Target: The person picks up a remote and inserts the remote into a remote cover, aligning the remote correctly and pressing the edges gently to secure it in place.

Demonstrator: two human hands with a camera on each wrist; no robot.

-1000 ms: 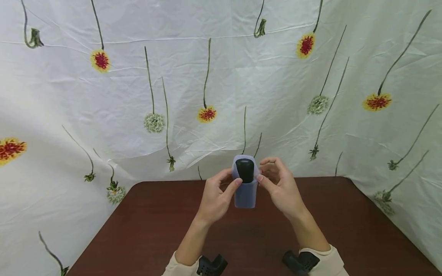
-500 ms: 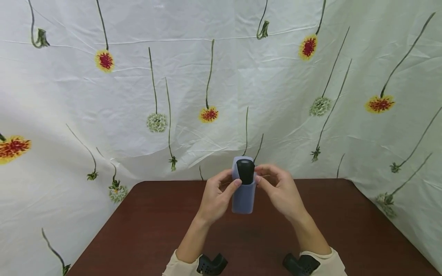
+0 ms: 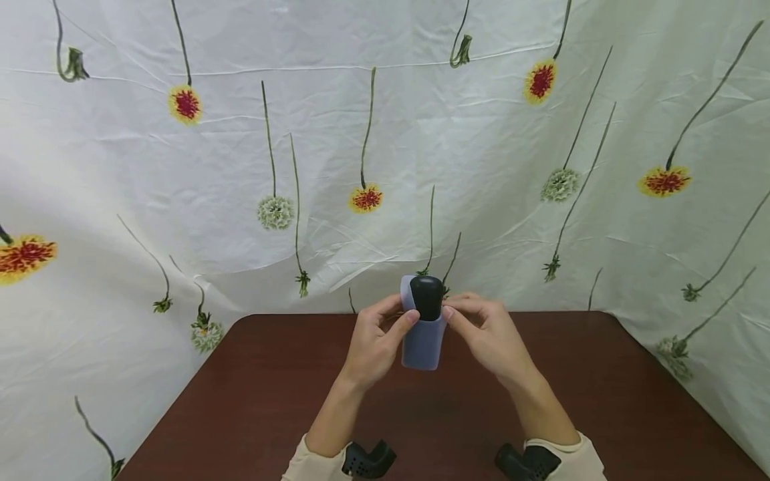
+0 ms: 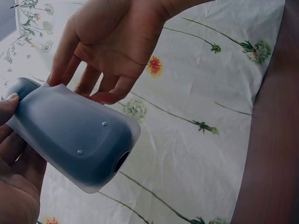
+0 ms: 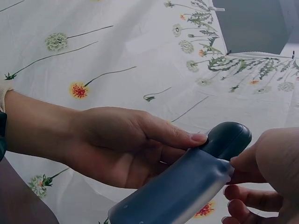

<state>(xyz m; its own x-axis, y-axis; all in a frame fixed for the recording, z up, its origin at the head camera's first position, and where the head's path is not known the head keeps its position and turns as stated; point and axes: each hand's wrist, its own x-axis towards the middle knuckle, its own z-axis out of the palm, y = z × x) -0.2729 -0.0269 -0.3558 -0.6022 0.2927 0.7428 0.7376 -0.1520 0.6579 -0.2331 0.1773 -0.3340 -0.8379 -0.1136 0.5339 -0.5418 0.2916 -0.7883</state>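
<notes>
A translucent blue-grey soft sleeve (image 3: 422,349) is held upright above the table. The rounded head of a dark object (image 3: 427,298) shows at its top, and its lower body is hidden inside; its kind is unclear. My left hand (image 3: 373,344) grips the sleeve from the left, thumb across the front near the dark head. Opposite, my right hand (image 3: 490,334) pinches the sleeve's right upper edge between thumb and fingers. In the right wrist view, the sleeve rim (image 5: 225,168) is bunched at the right fingertips. The left wrist view shows two small bumps and a dark opening at the sleeve's lower end (image 4: 103,154).
A dark reddish-brown table (image 3: 289,401) spreads beneath both hands. Behind it hangs a white flower-printed cloth (image 3: 469,147). Each wrist wears a black device, such as the left wrist device (image 3: 369,459), by a cream sleeve cuff (image 3: 319,461).
The sleeve's right upper edge, flared outward earlier, now sits closer to the dark object. The right hand has moved slightly left, its raised fingers lowered. The sleeve's bottom has swung a little left.
</notes>
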